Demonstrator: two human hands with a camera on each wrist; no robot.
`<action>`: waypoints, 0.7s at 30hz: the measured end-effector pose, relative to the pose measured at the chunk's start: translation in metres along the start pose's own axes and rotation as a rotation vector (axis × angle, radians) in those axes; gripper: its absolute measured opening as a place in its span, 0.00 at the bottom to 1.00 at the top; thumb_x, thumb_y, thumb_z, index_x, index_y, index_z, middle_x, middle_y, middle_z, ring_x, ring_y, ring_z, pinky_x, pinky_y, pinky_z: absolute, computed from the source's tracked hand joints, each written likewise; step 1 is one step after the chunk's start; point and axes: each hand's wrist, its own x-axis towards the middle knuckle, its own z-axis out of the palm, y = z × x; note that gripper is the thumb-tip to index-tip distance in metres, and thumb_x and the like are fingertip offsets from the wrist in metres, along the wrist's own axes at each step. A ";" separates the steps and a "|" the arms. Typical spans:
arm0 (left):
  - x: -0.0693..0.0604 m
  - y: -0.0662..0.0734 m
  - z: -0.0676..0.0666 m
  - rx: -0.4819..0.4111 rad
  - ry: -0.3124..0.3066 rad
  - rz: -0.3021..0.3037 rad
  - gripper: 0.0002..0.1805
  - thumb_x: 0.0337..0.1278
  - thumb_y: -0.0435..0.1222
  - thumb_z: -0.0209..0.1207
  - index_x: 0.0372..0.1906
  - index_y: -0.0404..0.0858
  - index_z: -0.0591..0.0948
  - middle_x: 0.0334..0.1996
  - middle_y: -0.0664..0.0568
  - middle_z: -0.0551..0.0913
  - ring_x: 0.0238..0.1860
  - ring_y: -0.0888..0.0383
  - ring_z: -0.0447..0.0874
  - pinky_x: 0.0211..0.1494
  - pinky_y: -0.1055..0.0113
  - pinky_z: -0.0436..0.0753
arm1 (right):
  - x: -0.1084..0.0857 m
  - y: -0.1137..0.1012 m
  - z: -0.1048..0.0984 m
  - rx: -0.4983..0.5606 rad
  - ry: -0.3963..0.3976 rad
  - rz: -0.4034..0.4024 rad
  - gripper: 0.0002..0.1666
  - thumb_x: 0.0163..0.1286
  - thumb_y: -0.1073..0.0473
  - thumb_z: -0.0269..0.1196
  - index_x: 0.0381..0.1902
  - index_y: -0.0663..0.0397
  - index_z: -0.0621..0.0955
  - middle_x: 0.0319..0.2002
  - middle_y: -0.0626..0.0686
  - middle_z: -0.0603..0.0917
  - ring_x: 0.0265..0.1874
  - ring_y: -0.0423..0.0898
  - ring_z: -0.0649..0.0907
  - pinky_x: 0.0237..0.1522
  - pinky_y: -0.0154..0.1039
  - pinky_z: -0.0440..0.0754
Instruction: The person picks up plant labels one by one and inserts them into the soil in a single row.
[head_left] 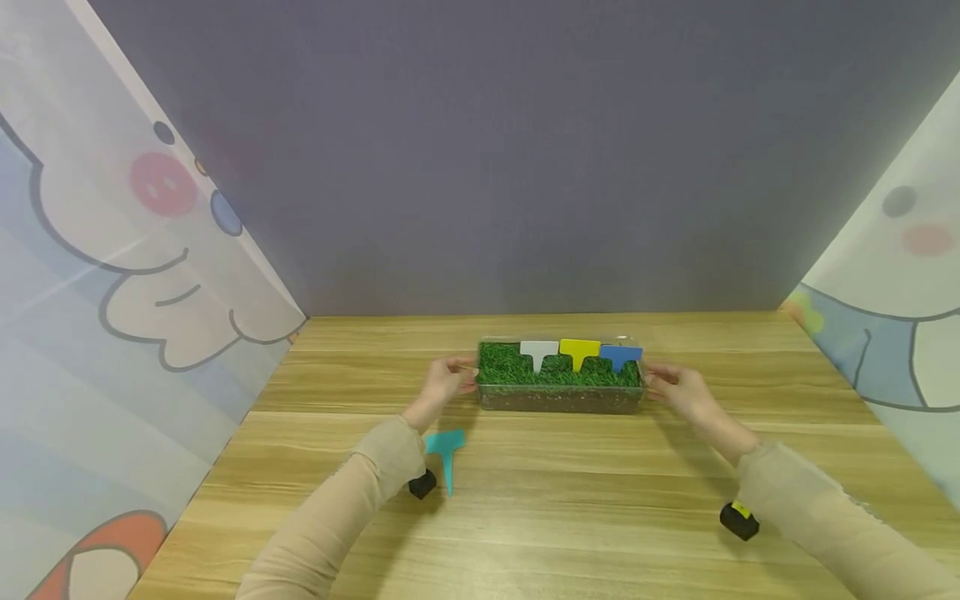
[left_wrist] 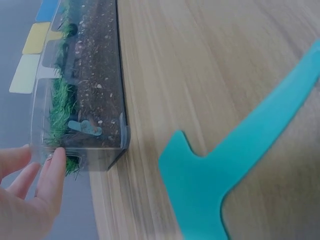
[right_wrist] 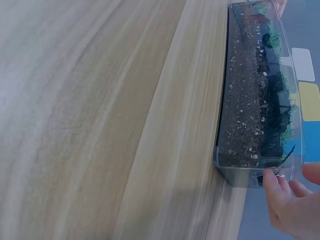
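A clear planter box [head_left: 558, 400] of dark soil topped with green grass stands on the wooden table. White [head_left: 539, 347], yellow [head_left: 580, 347] and blue [head_left: 621, 353] T-shaped plant labels stick up from the grass. At the box's left end my left hand [head_left: 446, 381] touches the end wall with its fingertips, fingers mostly straight. Opposite it, my right hand [head_left: 678, 389] has its fingertips against the right end, fingers slightly bent. A teal T-shaped plant label [head_left: 447, 446] lies on the table near my left wrist, large in the left wrist view.
The wooden table [head_left: 585, 508] meets a grey panel [head_left: 540, 167] behind the box. Printed cartoon sheets [head_left: 97, 275] flank both sides. Small black wrist devices sit by the left sleeve [head_left: 422, 483] and the right sleeve [head_left: 739, 521].
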 end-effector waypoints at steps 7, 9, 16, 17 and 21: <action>0.000 0.002 -0.006 0.060 -0.097 -0.004 0.20 0.54 0.24 0.50 0.55 0.28 0.70 0.40 0.35 0.77 0.36 0.46 0.79 0.47 0.56 0.81 | -0.001 0.001 0.000 0.029 0.000 0.018 0.27 0.69 0.66 0.44 0.62 0.76 0.55 0.59 0.74 0.58 0.57 0.64 0.65 0.53 0.38 0.74; 0.000 0.002 -0.009 0.092 -0.122 -0.002 0.21 0.54 0.24 0.50 0.55 0.28 0.70 0.39 0.35 0.77 0.35 0.46 0.79 0.45 0.57 0.82 | -0.001 0.001 0.000 0.036 0.001 0.018 0.27 0.70 0.65 0.44 0.62 0.75 0.55 0.59 0.74 0.58 0.57 0.64 0.64 0.53 0.37 0.74; -0.008 0.009 -0.019 0.227 -0.195 0.019 0.18 0.55 0.24 0.49 0.53 0.26 0.71 0.39 0.33 0.77 0.36 0.41 0.78 0.43 0.55 0.82 | -0.001 0.002 0.001 0.062 0.005 0.010 0.27 0.70 0.66 0.44 0.62 0.75 0.54 0.59 0.74 0.57 0.58 0.64 0.63 0.54 0.37 0.74; -0.009 0.009 -0.020 0.250 -0.208 0.017 0.18 0.55 0.25 0.49 0.52 0.26 0.71 0.40 0.33 0.77 0.37 0.40 0.78 0.43 0.55 0.82 | -0.001 0.002 0.001 0.065 0.004 0.012 0.27 0.70 0.66 0.43 0.62 0.75 0.54 0.60 0.74 0.57 0.58 0.64 0.63 0.54 0.38 0.73; -0.012 0.004 -0.025 0.326 -0.262 0.033 0.17 0.54 0.26 0.52 0.50 0.26 0.73 0.38 0.34 0.78 0.36 0.41 0.78 0.41 0.56 0.83 | 0.000 0.003 0.001 0.053 0.007 0.007 0.27 0.70 0.65 0.44 0.62 0.75 0.54 0.60 0.73 0.58 0.57 0.64 0.64 0.54 0.39 0.73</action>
